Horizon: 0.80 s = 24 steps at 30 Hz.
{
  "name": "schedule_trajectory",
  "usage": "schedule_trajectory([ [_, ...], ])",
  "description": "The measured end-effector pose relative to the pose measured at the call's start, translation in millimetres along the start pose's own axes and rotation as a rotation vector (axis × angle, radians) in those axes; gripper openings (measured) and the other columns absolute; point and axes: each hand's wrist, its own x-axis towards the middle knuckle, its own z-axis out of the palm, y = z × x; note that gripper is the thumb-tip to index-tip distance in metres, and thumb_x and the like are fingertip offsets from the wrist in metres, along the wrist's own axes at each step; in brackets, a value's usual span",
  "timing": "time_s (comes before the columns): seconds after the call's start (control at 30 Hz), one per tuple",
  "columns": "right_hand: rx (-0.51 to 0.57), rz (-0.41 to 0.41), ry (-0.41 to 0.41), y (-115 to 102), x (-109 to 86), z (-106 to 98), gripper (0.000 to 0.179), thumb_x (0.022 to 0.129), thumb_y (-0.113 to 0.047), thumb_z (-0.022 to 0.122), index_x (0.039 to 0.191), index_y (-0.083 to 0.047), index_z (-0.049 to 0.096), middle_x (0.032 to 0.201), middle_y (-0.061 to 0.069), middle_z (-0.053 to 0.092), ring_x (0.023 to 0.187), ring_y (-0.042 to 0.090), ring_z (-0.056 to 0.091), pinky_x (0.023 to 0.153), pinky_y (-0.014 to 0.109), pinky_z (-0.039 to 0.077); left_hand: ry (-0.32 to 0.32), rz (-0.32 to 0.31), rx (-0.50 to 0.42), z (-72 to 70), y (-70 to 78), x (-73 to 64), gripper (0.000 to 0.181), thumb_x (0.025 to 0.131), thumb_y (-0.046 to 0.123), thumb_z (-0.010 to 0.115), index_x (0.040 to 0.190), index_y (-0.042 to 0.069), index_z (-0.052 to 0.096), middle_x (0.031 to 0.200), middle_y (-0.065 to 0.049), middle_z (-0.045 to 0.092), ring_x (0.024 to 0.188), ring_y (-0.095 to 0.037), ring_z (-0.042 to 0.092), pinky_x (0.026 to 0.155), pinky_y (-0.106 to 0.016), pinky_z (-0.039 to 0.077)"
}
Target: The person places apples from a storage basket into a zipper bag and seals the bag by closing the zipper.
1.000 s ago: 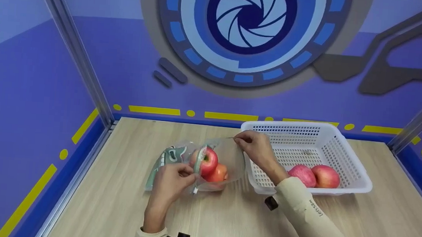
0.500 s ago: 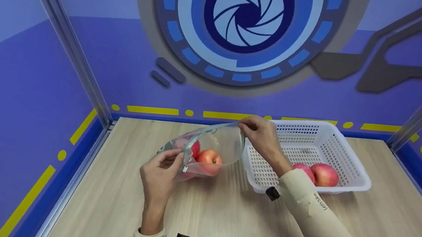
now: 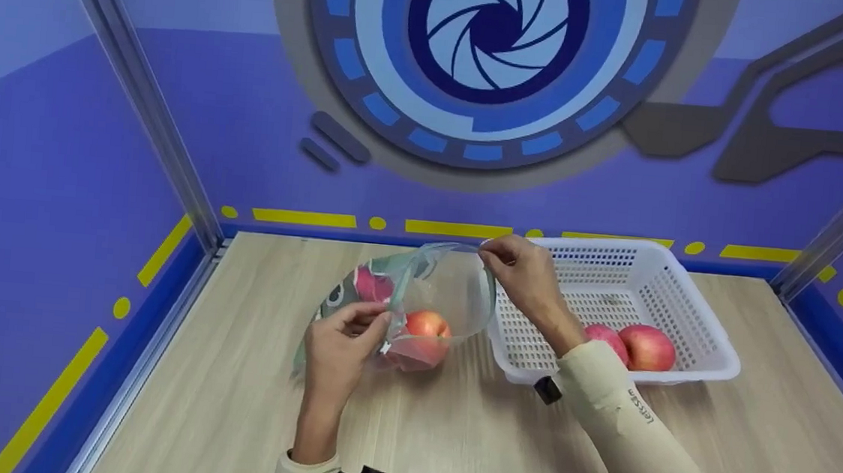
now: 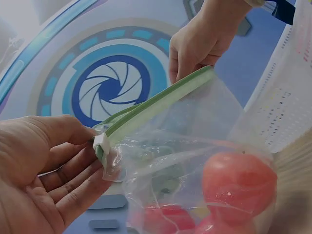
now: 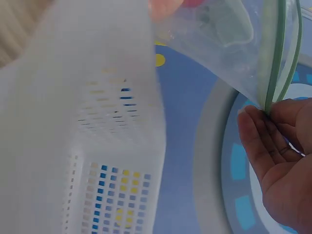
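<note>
A clear zip bag (image 3: pixel 455 284) with green seal strips and a printed face hangs between both hands, its mouth parted. Inside, a red-orange apple (image 3: pixel 427 329) rests low, and another apple (image 3: pixel 372 284) shows farther left behind the print. The left hand (image 3: pixel 343 347) pinches the near corner of the bag's mouth, beside a white slider (image 4: pixel 101 143), as the left wrist view shows. At the far corner, the right hand (image 3: pixel 527 275) pinches the seal strips between thumb and fingers.
On the right stands a white perforated basket (image 3: pixel 704 326) with two apples (image 3: pixel 647 348) at its near side. The right forearm crosses its left rim. A wooden table (image 3: pixel 450 449) lies beneath, with blue-purple panels behind and at the sides.
Both hands, pinching the bag, have lifted its mouth, and the right hand has risen toward the back. The left hand went left and up, then came back right. The apples in the bag have shifted.
</note>
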Motion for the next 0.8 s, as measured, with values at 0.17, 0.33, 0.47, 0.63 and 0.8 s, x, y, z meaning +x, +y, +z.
schedule_trajectory([
  [0.17,-0.015,0.033,-0.043,9,-6.6,2,0.007,0.099,-0.007,0.075,0.103,-0.007,0.082,0.097,0.004,0.078,0.085,0.021,0.072,0.077,0.041,0.06,-0.042,-0.036,-0.001,8.2,-4.8,-1.6,0.008,0.095,0.012,0.082,0.103,0.01,0.082,0.094,0.002,0.076,0.082,-0.017,0.07,0.071,-0.024,0.058],
  [0.33,0.005,0.054,-0.084,15,-11.7,1,0.008,0.099,-0.006,0.075,0.104,-0.005,0.081,0.096,0.004,0.077,0.081,0.018,0.069,0.075,0.037,0.059,-0.065,-0.107,-0.019,11.4,-7.4,-3.5,0.007,0.095,0.01,0.081,0.102,0.009,0.081,0.095,-0.002,0.077,0.083,-0.016,0.072,0.073,-0.024,0.06],
  [0.47,0.03,0.054,-0.087,19,-17.7,-1,0.008,0.099,-0.006,0.076,0.104,-0.005,0.081,0.096,0.004,0.078,0.082,0.017,0.069,0.074,0.032,0.059,-0.062,-0.136,-0.054,14.4,-8.9,-3.8,0.007,0.095,0.008,0.081,0.102,0.005,0.081,0.095,-0.006,0.077,0.082,-0.019,0.073,0.072,-0.027,0.062],
  [0.63,0.056,0.07,-0.067,26,-26.9,-7,0.011,0.1,-0.013,0.076,0.106,-0.005,0.081,0.095,0.003,0.078,0.082,0.017,0.069,0.074,0.029,0.058,-0.056,-0.171,-0.097,19.3,-8.7,-3.2,0.01,0.094,0.009,0.083,0.1,0.002,0.081,0.091,-0.009,0.077,0.079,-0.021,0.073,0.066,-0.026,0.061],
  [0.8,0.094,0.092,-0.037,29,-31.2,-18,0.017,0.103,-0.019,0.074,0.111,-0.006,0.081,0.101,0.003,0.078,0.091,0.018,0.071,0.081,0.03,0.058,-0.031,-0.181,-0.134,21.8,-6.1,-1.7,0.01,0.093,0.008,0.083,0.099,0.001,0.081,0.09,-0.009,0.077,0.079,-0.021,0.071,0.065,-0.025,0.06],
])
